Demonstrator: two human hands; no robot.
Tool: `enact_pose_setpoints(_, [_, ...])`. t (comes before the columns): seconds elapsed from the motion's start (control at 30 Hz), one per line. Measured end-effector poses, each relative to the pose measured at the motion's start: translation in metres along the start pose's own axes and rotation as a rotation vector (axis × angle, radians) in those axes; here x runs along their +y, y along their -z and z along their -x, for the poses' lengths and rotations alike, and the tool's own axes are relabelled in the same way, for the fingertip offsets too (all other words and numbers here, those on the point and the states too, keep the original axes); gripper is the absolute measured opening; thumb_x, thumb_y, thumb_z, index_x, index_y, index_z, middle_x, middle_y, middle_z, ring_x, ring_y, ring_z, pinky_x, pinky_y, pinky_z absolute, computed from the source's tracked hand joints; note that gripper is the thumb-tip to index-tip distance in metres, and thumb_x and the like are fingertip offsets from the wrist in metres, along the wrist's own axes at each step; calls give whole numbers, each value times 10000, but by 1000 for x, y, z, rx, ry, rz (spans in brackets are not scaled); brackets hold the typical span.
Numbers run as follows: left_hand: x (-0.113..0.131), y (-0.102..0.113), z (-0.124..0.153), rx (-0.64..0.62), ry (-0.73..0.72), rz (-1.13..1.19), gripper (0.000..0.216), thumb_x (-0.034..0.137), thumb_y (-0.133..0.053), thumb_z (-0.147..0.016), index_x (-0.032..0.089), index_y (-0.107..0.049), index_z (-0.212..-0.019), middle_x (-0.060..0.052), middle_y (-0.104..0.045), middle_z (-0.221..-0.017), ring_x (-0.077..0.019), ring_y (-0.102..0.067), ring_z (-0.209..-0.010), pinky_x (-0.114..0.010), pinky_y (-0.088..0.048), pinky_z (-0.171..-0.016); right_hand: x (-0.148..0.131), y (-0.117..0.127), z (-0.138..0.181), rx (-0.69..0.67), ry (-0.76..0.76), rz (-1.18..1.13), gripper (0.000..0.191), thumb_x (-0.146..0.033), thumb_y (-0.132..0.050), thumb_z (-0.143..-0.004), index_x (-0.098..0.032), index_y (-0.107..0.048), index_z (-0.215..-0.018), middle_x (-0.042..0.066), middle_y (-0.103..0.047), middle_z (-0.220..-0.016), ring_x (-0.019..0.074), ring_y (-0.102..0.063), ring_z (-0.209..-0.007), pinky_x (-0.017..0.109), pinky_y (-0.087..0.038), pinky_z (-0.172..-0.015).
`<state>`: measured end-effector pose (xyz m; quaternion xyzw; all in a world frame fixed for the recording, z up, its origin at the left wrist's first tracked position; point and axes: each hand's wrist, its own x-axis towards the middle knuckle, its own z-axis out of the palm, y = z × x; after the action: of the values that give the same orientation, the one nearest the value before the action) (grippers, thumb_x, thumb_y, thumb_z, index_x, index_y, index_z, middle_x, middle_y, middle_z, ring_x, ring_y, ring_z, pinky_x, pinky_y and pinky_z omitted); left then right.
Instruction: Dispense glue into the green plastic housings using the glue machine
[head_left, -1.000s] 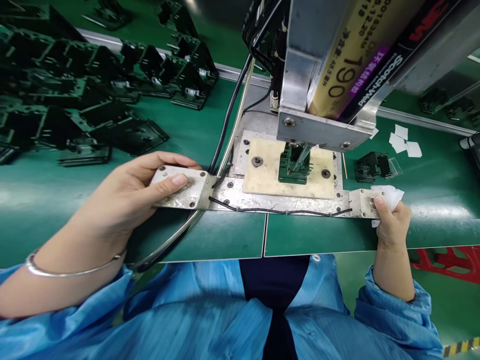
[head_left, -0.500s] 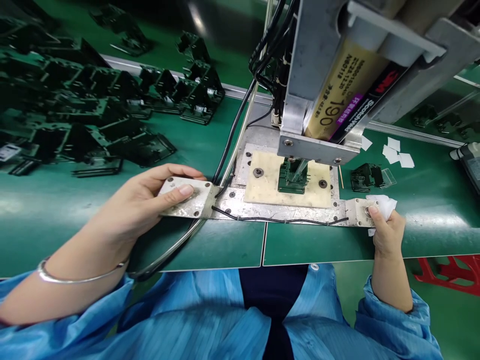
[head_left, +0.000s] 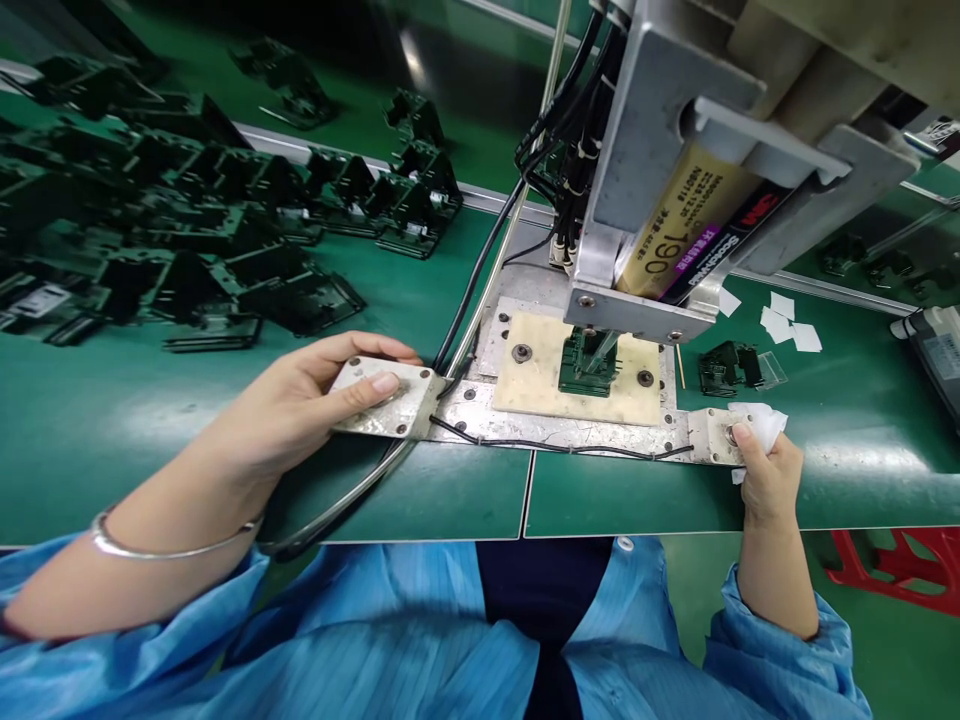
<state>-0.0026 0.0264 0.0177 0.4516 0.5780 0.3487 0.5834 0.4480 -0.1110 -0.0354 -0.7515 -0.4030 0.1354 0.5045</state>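
My left hand (head_left: pixel 300 405) is closed around the metal button box (head_left: pixel 411 400) at the left end of the fixture, its thumb flat on top. At the other end, my right hand (head_left: pixel 772 475) has its thumb on the round button of a smaller metal box (head_left: pixel 709 437). A crumpled white tissue (head_left: pixel 771 424) is tucked in the right fingers. Between the hands, a small dark green bracket-like part (head_left: pixel 576 378) sits on a cream plate (head_left: pixel 525 392). Above it, a gold and black Scotch-Weld adhesive cartridge (head_left: pixel 660 235) is mounted, its clear nozzle (head_left: pixel 604 350) reaching down to the part.
Many dark green parts (head_left: pixel 187 270) crowd the bench at left. One similar part (head_left: pixel 727 368) stands right of the fixture, near white paper pieces (head_left: pixel 780 318) and a thin stick (head_left: pixel 680 366). Black cables (head_left: pixel 480 268) run beside the left box. A red stool (head_left: pixel 900 570) stands below.
The view has shifted slightly, so the bench and dispenser appear a little to the side. Both hands keep their places on the two button boxes.
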Motion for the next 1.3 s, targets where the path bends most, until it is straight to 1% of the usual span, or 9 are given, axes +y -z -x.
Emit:
enact_pose_setpoints(0.17, [3,-1,2,-14,43,-12,675,577,-968,-491,201,-701,-983,-25,-708,-907,-117,-594,-702,-137,-498,-576,-1,0,0,8,-34,21,561,-689,-809,-662,-137,-736,-729,79,-671,-707,274,-618,-699,333,-478,-589])
enact_pose_setpoints(0.37, [6,-2,4,-4,70,-16,702,588,-970,-468,199,-693,-983,-23,-712,-900,-132,-591,-713,-165,-496,-584,-2,0,0,8,-58,33,586,-722,-809,-638,-146,-719,-694,56,-621,-651,266,-595,-686,336,-463,-597])
enact_pose_setpoints(0.57, [1,2,3,-30,50,-41,699,603,-953,-528,209,-677,-1035,-11,-714,-950,-126,-594,-763,-146,-496,-630,-3,-1,1,7,-41,-11,570,-697,-824,-648,-141,-736,-733,78,-669,-722,277,-610,-732,344,-486,-627])
enact_pose_setpoints(0.67, [1,3,4,-27,43,-53,672,602,-938,-567,211,-675,-1046,-15,-710,-958,-134,-595,-768,-158,-496,-631,-3,-1,1,10,-41,-13,563,-683,-830,-653,-137,-741,-754,76,-670,-722,275,-614,-723,335,-483,-610])
enact_pose_setpoints(0.77, [2,2,5,-23,34,-66,628,565,-935,-591,206,-680,-1040,-21,-708,-972,-138,-595,-766,-170,-495,-627,0,-1,0,12,-31,-2,557,-680,-826,-665,-137,-731,-737,66,-655,-695,261,-607,-687,326,-471,-589])
enact_pose_setpoints(0.93, [4,0,7,-12,22,-65,595,538,-936,-596,221,-683,-1032,-10,-708,-952,-131,-590,-752,-167,-490,-622,1,0,0,14,-11,-15,567,-693,-827,-673,-138,-727,-733,66,-657,-717,254,-604,-704,328,-475,-609])
enact_pose_setpoints(1.1, [5,-1,8,-15,28,-63,620,593,-934,-578,220,-691,-1010,-8,-701,-934,-124,-593,-738,-149,-498,-609,-1,0,1,12,-25,3,577,-704,-834,-661,-144,-703,-690,45,-612,-657,227,-566,-646,308,-442,-562])
enact_pose_setpoints(1.3, [6,-3,9,0,35,-51,679,628,-950,-514,224,-695,-997,-3,-708,-938,-114,-609,-731,-126,-512,-614,-4,1,2,13,-37,5,594,-717,-829,-648,-141,-697,-698,55,-619,-665,235,-573,-642,312,-450,-543])
